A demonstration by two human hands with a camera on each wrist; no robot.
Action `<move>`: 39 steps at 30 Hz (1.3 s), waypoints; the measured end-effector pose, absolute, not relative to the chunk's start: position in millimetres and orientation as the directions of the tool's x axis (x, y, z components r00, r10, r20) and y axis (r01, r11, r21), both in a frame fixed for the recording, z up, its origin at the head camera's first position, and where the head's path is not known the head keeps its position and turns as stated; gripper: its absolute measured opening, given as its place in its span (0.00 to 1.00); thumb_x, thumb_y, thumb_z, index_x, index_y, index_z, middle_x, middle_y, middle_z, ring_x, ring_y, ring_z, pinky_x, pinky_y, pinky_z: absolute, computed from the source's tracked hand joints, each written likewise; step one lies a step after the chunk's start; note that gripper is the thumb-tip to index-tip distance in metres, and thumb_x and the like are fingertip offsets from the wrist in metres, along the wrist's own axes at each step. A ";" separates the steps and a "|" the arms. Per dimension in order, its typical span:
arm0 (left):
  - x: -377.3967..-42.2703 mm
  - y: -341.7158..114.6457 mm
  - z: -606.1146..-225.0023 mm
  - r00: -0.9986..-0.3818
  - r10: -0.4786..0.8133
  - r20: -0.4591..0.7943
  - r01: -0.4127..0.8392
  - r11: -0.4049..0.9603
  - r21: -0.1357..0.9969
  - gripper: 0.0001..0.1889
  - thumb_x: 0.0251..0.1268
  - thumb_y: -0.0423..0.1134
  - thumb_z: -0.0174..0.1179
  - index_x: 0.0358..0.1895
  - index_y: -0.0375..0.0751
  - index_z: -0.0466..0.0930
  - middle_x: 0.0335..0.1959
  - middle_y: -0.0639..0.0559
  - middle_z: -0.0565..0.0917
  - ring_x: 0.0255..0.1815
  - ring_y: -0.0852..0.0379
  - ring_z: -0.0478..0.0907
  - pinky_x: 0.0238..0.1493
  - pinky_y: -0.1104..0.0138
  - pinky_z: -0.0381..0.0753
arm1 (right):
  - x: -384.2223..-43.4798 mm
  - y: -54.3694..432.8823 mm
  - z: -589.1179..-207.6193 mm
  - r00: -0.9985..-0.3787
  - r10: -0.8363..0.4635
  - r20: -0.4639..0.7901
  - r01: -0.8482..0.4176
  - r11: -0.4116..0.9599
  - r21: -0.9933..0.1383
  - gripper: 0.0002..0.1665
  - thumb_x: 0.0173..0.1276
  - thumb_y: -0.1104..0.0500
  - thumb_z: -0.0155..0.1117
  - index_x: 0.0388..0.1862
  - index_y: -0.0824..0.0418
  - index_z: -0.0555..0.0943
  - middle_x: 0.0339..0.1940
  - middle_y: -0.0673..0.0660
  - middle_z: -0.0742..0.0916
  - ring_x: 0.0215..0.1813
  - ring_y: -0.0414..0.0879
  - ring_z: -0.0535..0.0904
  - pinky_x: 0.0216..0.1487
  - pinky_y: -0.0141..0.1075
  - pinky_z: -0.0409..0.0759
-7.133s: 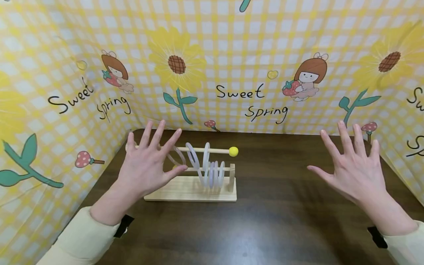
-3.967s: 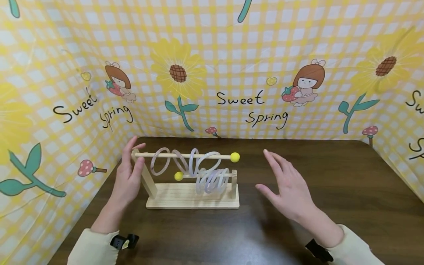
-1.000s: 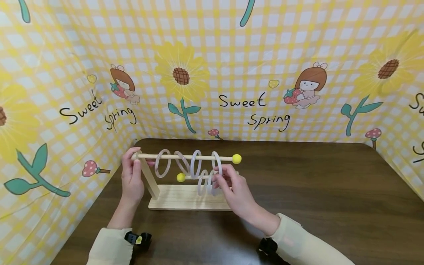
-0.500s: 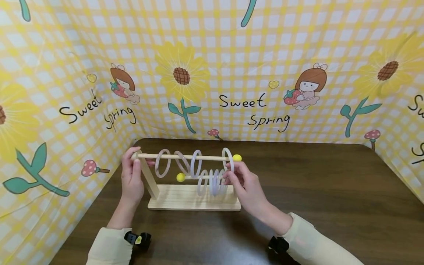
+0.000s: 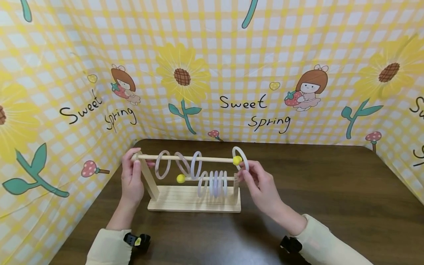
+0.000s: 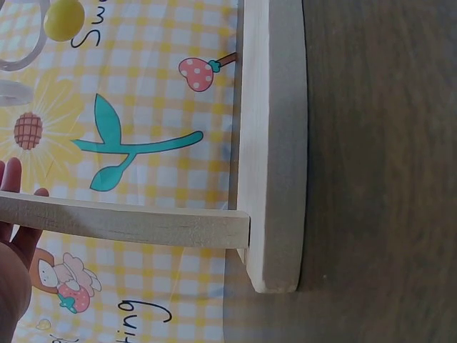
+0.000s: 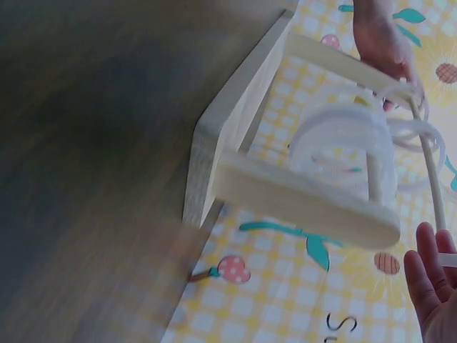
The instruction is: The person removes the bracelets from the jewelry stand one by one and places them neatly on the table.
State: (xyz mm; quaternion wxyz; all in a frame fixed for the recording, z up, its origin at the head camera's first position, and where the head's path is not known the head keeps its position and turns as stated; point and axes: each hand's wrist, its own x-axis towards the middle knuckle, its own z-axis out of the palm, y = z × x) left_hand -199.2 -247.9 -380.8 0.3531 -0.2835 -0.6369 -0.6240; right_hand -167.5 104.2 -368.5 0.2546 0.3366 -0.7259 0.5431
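Though dark, shiny tabletop (image 5: pixel 331 195); checked cloth (image 5: pixel 232 70) behind rack (image 5: pixel 185 201).

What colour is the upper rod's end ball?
The end ball is yellow, clearest in the head view.

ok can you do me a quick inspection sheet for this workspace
Surface: dark brown wood-look tabletop, shiny near the front.
Work items: pale wooden two-rod stand, upright; three pale translucent rings hang on its upper rod, several similar rings on the lower rod.
Clutter: nothing seen.
Hands: left hand grips the top of the stand's taller post; right hand pinches a whitish ring at the yellow ball on the upper rod's end; whether it encircles the ball is unclear.
Cables: nothing seen.
Surroundings: yellow-and-white checked cloth behind the tabletop and along its left, printed with sunflowers; black device on each wrist.
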 end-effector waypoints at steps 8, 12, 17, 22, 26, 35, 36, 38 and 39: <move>-199.5 -247.4 -380.9 -0.588 -0.082 0.804 0.804 0.046 0.593 0.16 0.78 0.29 0.36 0.61 0.19 0.56 0.36 0.43 0.78 0.36 0.58 0.80 0.42 0.72 0.80 | -183.8 133.7 -369.9 -0.585 -0.192 0.788 -0.803 0.275 -0.529 0.18 0.62 0.84 0.54 0.49 0.73 0.74 0.32 0.59 0.84 0.28 0.49 0.81 0.33 0.28 0.82; -199.0 -247.3 -381.7 -0.592 -0.077 0.802 0.801 0.054 0.596 0.17 0.78 0.29 0.36 0.61 0.20 0.56 0.37 0.46 0.78 0.37 0.58 0.80 0.43 0.72 0.80 | -194.9 151.9 -376.0 -0.561 -0.218 0.799 -0.809 0.349 -0.473 0.20 0.60 0.85 0.56 0.50 0.72 0.74 0.30 0.58 0.84 0.26 0.48 0.81 0.31 0.26 0.81; -198.1 -247.5 -382.1 -0.591 -0.084 0.802 0.801 0.056 0.596 0.17 0.78 0.29 0.36 0.61 0.19 0.56 0.37 0.49 0.79 0.36 0.58 0.81 0.43 0.72 0.80 | -202.8 169.0 -382.2 -0.567 -0.267 0.779 -0.806 0.376 -0.457 0.22 0.63 0.83 0.55 0.53 0.70 0.73 0.31 0.57 0.84 0.24 0.45 0.81 0.30 0.23 0.80; -198.0 -247.4 -382.1 -0.588 -0.089 0.804 0.803 0.049 0.593 0.17 0.78 0.29 0.38 0.62 0.19 0.56 0.36 0.41 0.77 0.36 0.58 0.81 0.42 0.72 0.81 | -210.7 180.0 -384.1 -0.580 -0.297 0.759 -0.801 0.380 -0.463 0.21 0.66 0.81 0.52 0.57 0.69 0.70 0.32 0.57 0.84 0.25 0.44 0.81 0.30 0.24 0.80; -198.3 -246.9 -381.8 -0.585 -0.088 0.806 0.804 0.063 0.591 0.17 0.78 0.30 0.38 0.62 0.19 0.56 0.35 0.38 0.76 0.36 0.58 0.81 0.42 0.72 0.81 | -219.9 187.0 -384.3 -0.608 -0.301 0.734 -0.779 0.404 -0.480 0.19 0.68 0.80 0.51 0.56 0.69 0.69 0.31 0.57 0.83 0.25 0.43 0.81 0.28 0.25 0.80; -199.1 -246.7 -382.8 -0.587 -0.084 0.806 0.803 0.072 0.592 0.18 0.78 0.30 0.38 0.62 0.19 0.56 0.36 0.46 0.79 0.36 0.59 0.81 0.42 0.72 0.80 | -239.6 194.5 -386.4 -0.736 -0.316 0.599 -0.662 0.518 -0.541 0.13 0.74 0.73 0.49 0.55 0.65 0.69 0.29 0.56 0.81 0.23 0.41 0.78 0.25 0.37 0.81; -199.1 -246.8 -382.8 -0.587 -0.082 0.805 0.802 0.072 0.593 0.18 0.78 0.30 0.38 0.62 0.19 0.56 0.36 0.46 0.79 0.37 0.59 0.81 0.42 0.72 0.80 | -241.7 194.7 -386.7 -0.747 -0.319 0.584 -0.651 0.529 -0.544 0.13 0.74 0.73 0.49 0.54 0.64 0.69 0.29 0.55 0.81 0.23 0.41 0.78 0.25 0.36 0.80; -199.1 -246.9 -383.0 -0.590 -0.080 0.803 0.800 0.072 0.595 0.18 0.78 0.30 0.37 0.62 0.20 0.56 0.36 0.44 0.79 0.37 0.59 0.81 0.43 0.71 0.81 | -245.5 194.6 -387.1 -0.763 -0.330 0.556 -0.635 0.543 -0.549 0.12 0.75 0.71 0.49 0.54 0.63 0.69 0.29 0.55 0.81 0.23 0.41 0.77 0.25 0.35 0.78; -199.0 -247.0 -383.1 -0.591 -0.080 0.803 0.799 0.075 0.596 0.18 0.78 0.30 0.37 0.62 0.20 0.56 0.36 0.42 0.79 0.37 0.59 0.81 0.43 0.71 0.81 | -247.4 194.4 -387.4 -0.767 -0.337 0.546 -0.632 0.545 -0.551 0.12 0.75 0.71 0.49 0.54 0.62 0.69 0.29 0.54 0.80 0.22 0.42 0.76 0.24 0.34 0.77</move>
